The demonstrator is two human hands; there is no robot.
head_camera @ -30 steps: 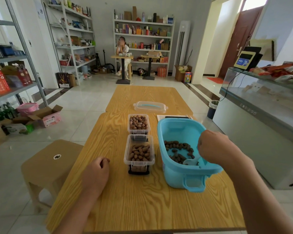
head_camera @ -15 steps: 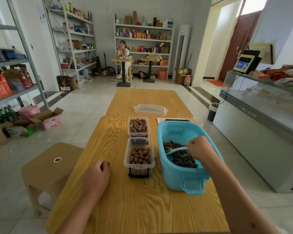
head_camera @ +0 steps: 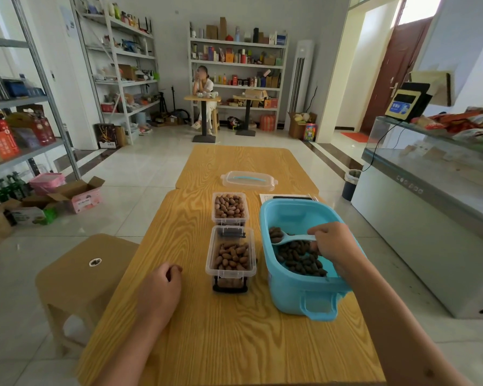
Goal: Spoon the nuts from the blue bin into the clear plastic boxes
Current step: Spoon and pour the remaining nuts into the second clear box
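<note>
1. Spill risk: the scoop (head_camera: 289,238) sits above the nuts (head_camera: 300,259) in the bin (head_camera: 299,293) with a few nuts in its bowl. To reach either box it must cross the bin's 9 o'clock wall; a tilt or a bump on that rim would likely drop nuts onto the table (head_camera: 221,344).
2. Overfill risk: the near box (head_camera: 231,256) and the far box (head_camera: 229,209) both look well filled, so another scoopful could roll off the heap.
3. Tipping risk: the near box rests on a small black stand, and a knock from the scoop might shift it.
4. Right hand (head_camera: 333,243): reaches into the bin from 5 o'clock, fingers curled round the scoop's handle, bowl pointing toward 9 o'clock.
5. Left hand (head_camera: 159,288): rests on the table at 9 o'clock of the near box, fingers loosely curled, holding nothing.
6. The nuts left in the bin lie at its near end; a lid (head_camera: 248,181) lies at 12 o'clock.
</note>
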